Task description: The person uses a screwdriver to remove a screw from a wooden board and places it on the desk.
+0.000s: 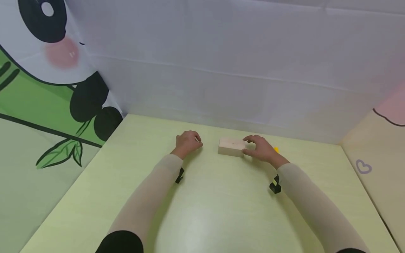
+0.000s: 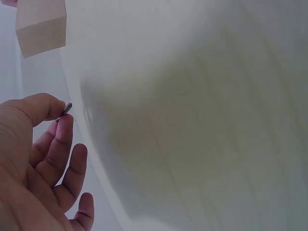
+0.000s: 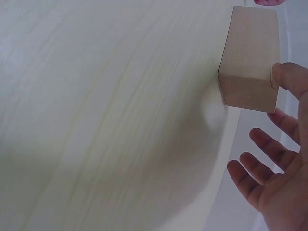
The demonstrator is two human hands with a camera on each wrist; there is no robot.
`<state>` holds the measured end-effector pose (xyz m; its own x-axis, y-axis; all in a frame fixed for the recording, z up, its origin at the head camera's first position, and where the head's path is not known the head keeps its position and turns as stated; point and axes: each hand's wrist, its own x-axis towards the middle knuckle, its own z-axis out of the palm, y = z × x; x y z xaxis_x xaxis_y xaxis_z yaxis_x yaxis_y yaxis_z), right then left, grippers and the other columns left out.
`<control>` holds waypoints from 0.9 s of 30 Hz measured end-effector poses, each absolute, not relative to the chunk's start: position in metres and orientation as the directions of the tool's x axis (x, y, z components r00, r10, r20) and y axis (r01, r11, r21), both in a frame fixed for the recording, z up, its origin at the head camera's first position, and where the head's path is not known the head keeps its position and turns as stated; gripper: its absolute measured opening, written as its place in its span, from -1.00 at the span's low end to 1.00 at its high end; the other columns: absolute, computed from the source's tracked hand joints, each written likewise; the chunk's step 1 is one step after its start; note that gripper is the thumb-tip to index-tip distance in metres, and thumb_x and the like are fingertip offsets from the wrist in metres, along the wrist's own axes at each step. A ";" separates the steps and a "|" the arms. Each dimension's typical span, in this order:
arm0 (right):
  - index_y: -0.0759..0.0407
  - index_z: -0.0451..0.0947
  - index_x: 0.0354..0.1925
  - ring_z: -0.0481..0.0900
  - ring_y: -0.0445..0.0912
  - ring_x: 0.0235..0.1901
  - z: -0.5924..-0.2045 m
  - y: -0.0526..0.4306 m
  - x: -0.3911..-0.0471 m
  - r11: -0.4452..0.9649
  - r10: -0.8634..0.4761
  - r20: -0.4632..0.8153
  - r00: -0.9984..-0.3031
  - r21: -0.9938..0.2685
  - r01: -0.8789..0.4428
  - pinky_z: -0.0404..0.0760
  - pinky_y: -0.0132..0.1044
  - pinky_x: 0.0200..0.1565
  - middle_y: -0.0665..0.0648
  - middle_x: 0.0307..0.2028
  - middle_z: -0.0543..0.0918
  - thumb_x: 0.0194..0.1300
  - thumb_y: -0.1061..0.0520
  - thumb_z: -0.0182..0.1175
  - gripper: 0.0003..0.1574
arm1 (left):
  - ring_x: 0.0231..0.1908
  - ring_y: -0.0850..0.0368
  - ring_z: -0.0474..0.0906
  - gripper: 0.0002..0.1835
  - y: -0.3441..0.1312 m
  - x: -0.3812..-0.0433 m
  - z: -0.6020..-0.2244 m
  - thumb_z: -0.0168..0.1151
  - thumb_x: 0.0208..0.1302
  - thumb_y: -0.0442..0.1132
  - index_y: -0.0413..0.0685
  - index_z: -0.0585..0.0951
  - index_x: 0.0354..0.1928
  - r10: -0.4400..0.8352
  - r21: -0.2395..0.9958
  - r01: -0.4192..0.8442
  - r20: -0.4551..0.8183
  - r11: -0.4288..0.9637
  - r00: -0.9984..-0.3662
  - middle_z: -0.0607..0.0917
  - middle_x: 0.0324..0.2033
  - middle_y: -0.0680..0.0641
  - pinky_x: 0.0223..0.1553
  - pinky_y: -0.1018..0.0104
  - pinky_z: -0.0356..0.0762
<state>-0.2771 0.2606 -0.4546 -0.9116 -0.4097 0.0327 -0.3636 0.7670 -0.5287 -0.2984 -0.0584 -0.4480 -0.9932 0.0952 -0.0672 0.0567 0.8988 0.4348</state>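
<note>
A pale rectangular wooden block (image 1: 230,147) lies on the table toward its far edge, a small dark dot on its top face. My right hand (image 1: 261,149) pinches the block's right end between thumb and index finger, while the other fingers spread loosely, as the right wrist view shows. To the left of the block and apart from it, my left hand (image 1: 188,143) hovers over the table. Between its thumb and index fingertips it pinches a small dark metallic piece (image 2: 67,109); most of that piece is hidden, so its kind is unclear.
Something small and yellow (image 1: 276,149) shows partly from behind the right wrist. The pale table (image 1: 202,211) ends at a white back wall (image 1: 221,70). Printed panels (image 1: 57,112) stand at the left, with another panel (image 1: 379,168) at the right.
</note>
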 end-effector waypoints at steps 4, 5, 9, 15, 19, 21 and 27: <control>0.17 0.41 0.25 0.42 0.18 0.18 -0.454 0.260 -0.277 0.765 -0.414 0.027 -0.910 -0.532 -0.364 0.40 0.17 0.19 0.25 0.18 0.50 0.28 -0.10 0.25 -0.33 | -0.13 0.05 0.59 -0.88 -0.059 -0.300 -0.451 0.26 0.21 -0.06 0.16 0.69 -0.26 0.096 0.429 0.052 -0.082 0.902 -0.992 0.72 -0.23 0.10 0.22 -0.12 0.24; 0.17 0.40 0.25 0.42 0.18 0.19 -0.454 0.259 -0.277 0.765 -0.413 0.024 -0.910 -0.533 -0.361 0.40 0.17 0.19 0.26 0.18 0.50 0.29 -0.10 0.25 -0.33 | -0.11 0.05 0.58 -0.89 -0.059 -0.301 -0.452 0.26 0.21 -0.06 0.16 0.69 -0.26 0.095 0.427 0.051 -0.083 0.903 -0.992 0.72 -0.22 0.09 0.24 -0.12 0.23; 0.15 0.39 0.27 0.42 0.18 0.20 -0.454 0.258 -0.277 0.769 -0.411 0.011 -0.912 -0.533 -0.353 0.39 0.16 0.20 0.26 0.19 0.49 0.29 -0.11 0.24 -0.32 | -0.09 0.04 0.58 -0.89 -0.061 -0.302 -0.456 0.27 0.19 -0.08 0.15 0.69 -0.28 0.092 0.428 0.044 -0.092 0.903 -0.992 0.72 -0.21 0.08 0.25 -0.14 0.23; 0.14 0.39 0.27 0.42 0.18 0.20 -0.454 0.257 -0.276 0.769 -0.407 0.011 -0.914 -0.535 -0.349 0.40 0.16 0.20 0.25 0.19 0.49 0.29 -0.12 0.23 -0.32 | -0.08 0.03 0.59 -0.89 -0.064 -0.302 -0.458 0.25 0.18 -0.10 0.15 0.70 -0.28 0.098 0.440 0.046 -0.096 0.897 -0.991 0.73 -0.19 0.07 0.23 -0.18 0.24; 0.13 0.39 0.27 0.43 0.18 0.19 -0.455 0.257 -0.275 0.775 -0.400 0.016 -0.916 -0.528 -0.348 0.40 0.16 0.19 0.25 0.18 0.50 0.29 -0.13 0.23 -0.31 | -0.01 0.00 0.58 -0.90 -0.065 -0.303 -0.460 0.26 0.18 -0.09 0.15 0.70 -0.29 0.091 0.443 0.037 -0.100 0.896 -0.991 0.73 -0.17 0.07 0.28 -0.22 0.19; 0.12 0.39 0.27 0.43 0.18 0.19 -0.456 0.257 -0.275 0.783 -0.394 0.014 -0.919 -0.519 -0.344 0.41 0.16 0.19 0.26 0.17 0.50 0.28 -0.15 0.23 -0.31 | 0.03 -0.02 0.57 -0.90 -0.065 -0.303 -0.461 0.27 0.18 -0.09 0.16 0.70 -0.29 0.085 0.444 0.030 -0.105 0.896 -0.991 0.73 -0.16 0.07 0.32 -0.25 0.14; 0.09 0.34 0.31 0.40 0.21 0.20 -0.455 0.257 -0.273 0.807 -0.379 0.024 -0.925 -0.481 -0.343 0.42 0.17 0.15 0.27 0.16 0.50 0.28 -0.23 0.19 -0.24 | -0.04 0.01 0.59 -0.85 -0.066 -0.300 -0.459 0.22 0.19 -0.09 0.15 0.68 -0.22 0.081 0.481 0.025 -0.097 0.877 -0.992 0.74 -0.30 0.09 0.33 -0.26 0.10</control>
